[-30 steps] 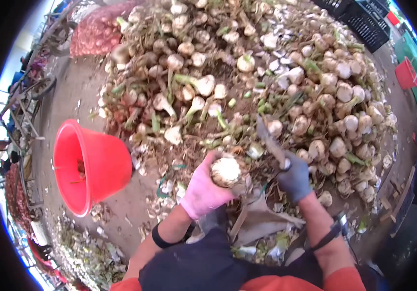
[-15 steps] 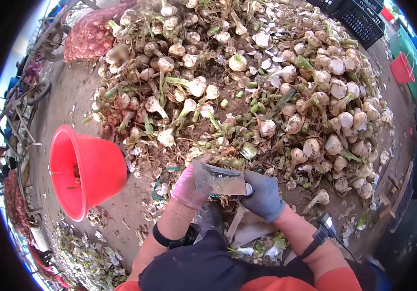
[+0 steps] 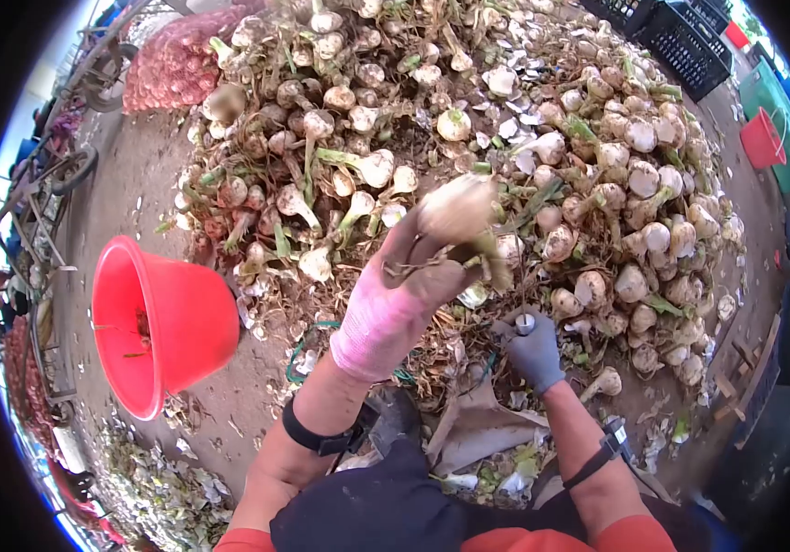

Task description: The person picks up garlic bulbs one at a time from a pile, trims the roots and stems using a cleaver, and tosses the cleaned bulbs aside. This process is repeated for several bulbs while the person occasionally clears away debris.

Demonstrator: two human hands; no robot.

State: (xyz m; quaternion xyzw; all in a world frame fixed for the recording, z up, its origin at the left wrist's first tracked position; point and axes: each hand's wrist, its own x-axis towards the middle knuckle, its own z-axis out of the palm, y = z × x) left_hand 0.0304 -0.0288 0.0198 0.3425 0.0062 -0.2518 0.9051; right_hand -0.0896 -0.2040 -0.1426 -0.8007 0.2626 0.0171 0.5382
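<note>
Lifted over the near edge of the pile, my left hand, in a pink glove with dark fingers, is closed around a garlic bulb. The bulb is smeared by motion, and its stem hangs down to the right. Lower and to the right, my right hand, in a grey glove, is wrapped around a knife, whose pale handle end points up at me. Its blade is out of sight. Beyond both hands spreads a large heap of untrimmed garlic with cut stems and loose skins.
A red bucket lies tilted at left, its mouth facing left. Farther back are a red mesh bag of garlic, black crates and a smaller red bucket. Peelings cover the ground at lower left.
My hands have moved apart. The left one has come up with a garlic bulb; the right has shifted right and lower, and the broad knife blade seen before is now hidden.
</note>
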